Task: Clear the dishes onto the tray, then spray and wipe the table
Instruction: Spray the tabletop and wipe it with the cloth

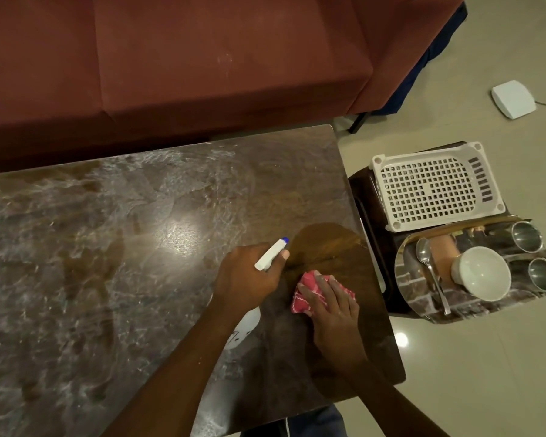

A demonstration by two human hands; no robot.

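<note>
Forearms reach in from the bottom edge. The right grip (328,299) lies flat, fingers straight, pressing a pink patterned cloth (306,293) onto the dark marbled glossy worktop (108,247) nr its right end. Just beside it, the left grip (249,275) is clenched round the neck of a white plastic spray bottle w/ blue nozzle tip (270,255); nozzle points away over the worktop, bottle body sits under the wrist. Around the cloth is a darker, streak-free patch; centre & left of the top show whitish wet smears. Off the right end, on a low dark stand, the shiny metal tray (415,290) carries a white ceramic bowl (483,274), a steel spoon (431,272) & two steel tumblers (527,236), so clearing looks done. Step in hand is prob. the wipe. Next move, imo: sweep the cloth leftward thru the smears w/ steady pressure, bottle held clear or set down.
</note>
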